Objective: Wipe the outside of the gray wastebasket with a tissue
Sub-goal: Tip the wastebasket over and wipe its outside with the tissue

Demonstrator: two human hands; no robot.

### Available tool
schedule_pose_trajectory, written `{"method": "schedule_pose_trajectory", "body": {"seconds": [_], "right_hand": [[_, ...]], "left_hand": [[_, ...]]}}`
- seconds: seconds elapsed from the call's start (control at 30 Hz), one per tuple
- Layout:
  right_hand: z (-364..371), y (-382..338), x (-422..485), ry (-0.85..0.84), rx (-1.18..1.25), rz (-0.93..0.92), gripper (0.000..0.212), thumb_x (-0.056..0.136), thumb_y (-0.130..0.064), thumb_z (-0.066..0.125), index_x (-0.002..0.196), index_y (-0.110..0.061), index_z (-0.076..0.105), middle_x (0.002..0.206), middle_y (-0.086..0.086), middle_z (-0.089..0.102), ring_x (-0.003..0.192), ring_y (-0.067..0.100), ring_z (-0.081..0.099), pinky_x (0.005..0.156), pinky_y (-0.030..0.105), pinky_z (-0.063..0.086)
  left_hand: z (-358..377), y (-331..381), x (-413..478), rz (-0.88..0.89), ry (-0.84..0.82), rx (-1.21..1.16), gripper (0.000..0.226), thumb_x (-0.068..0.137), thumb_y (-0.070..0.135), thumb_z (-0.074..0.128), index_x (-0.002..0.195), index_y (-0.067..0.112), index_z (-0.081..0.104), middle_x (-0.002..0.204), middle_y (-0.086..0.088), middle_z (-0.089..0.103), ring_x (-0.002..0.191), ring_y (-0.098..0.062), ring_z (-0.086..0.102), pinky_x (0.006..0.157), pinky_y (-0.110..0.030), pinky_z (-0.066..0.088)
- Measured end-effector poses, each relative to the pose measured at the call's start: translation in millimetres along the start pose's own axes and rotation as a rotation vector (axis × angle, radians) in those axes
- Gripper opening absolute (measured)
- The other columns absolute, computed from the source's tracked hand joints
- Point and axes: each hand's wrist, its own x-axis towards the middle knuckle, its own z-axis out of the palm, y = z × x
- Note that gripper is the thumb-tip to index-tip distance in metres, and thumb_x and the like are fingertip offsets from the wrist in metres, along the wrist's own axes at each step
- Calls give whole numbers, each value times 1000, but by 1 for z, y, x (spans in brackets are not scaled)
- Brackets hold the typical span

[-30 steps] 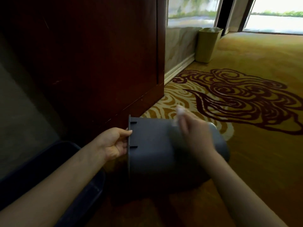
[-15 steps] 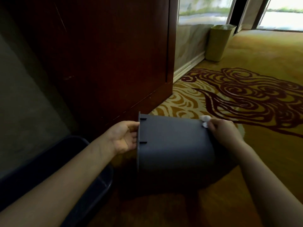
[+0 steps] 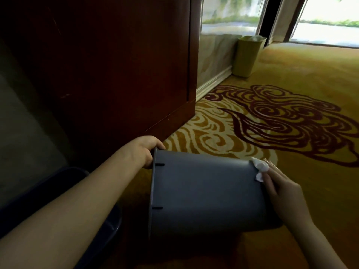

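The gray wastebasket lies on its side above the carpet, its rim to the left and its base to the right. My left hand grips the rim at its upper left corner. My right hand is at the base end, pressing a crumpled white tissue against the upper right edge of the basket. The far side of the basket and its inside are hidden.
A dark red wooden panel stands just behind the basket. A dark blue bin sits at the lower left under my left arm. A yellow-green wastebasket stands by the wall far back. Patterned carpet spreads to the right.
My right hand slid the tissue from the middle of the basket's side to its base end. The left hand shifted up on the rim and the basket tilted slightly.
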Motion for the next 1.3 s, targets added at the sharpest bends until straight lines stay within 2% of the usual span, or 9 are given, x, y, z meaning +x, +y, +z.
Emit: {"method": "schedule_pose_trajectory", "body": {"seconds": [0.1,0.2,0.4,0.57,0.63,0.73,0.9,1.07,1.3], "right_hand": [[-2,8,-12,85,66,103,34,94,-24,45,124,-17,56,120,9,63,110,30,60,87,39,48],[-3,15,-15,100,152,204,30,95,-26,41,105,-10,65,71,-1,62,66,13,59,52,25,42],[16,7,-13,108,261,238,26,96,-17,41,93,-6,64,60,5,57,52,20,53,47,24,35],[37,-31,-14,179,336,151,22,96,-16,41,94,-14,63,72,4,62,60,11,59,49,22,42],[53,-59,-18,143,340,55,22,96,-17,39,103,-20,60,96,6,68,84,11,65,69,30,55],[88,-109,-29,-29,333,-171,38,95,-31,32,130,-26,47,138,-5,49,130,6,41,106,27,35],[144,-154,-41,-288,50,-542,47,90,-23,48,137,-19,39,147,0,39,137,7,23,113,30,23],[148,-107,-34,-252,-85,-412,54,84,-17,61,135,-18,43,146,0,42,138,13,30,113,31,25],[106,-10,-11,-63,-149,-41,45,90,-9,51,134,-14,43,143,9,43,136,21,33,105,32,26]], "left_hand": [[5,-1,-10,58,5,-10,23,83,-5,50,106,-3,46,87,-17,51,67,-27,56,50,-38,47],[7,-5,-24,139,0,-28,15,81,-4,53,96,-4,54,86,-14,56,67,-25,59,48,-34,49],[-7,-20,-26,441,90,-82,23,83,7,59,104,1,60,92,-15,63,82,-26,62,55,-33,48],[-19,-58,2,544,65,-150,13,88,6,52,96,11,61,92,-11,65,85,-24,62,72,-37,52],[-19,-77,11,539,48,-174,19,89,3,50,105,8,59,95,-12,65,84,-23,62,70,-35,51],[-22,-105,20,472,14,-267,23,90,1,47,109,9,57,96,-14,66,80,-24,63,65,-33,51],[-32,-128,27,428,-108,-370,25,96,18,45,112,9,62,97,-10,76,88,-21,72,69,-31,57],[-36,-138,39,341,-131,-422,25,98,25,40,101,16,63,79,-2,79,73,-16,74,61,-30,54],[-46,-151,53,234,-197,-399,19,95,31,45,105,27,60,91,1,78,84,-17,73,64,-35,56]]}}
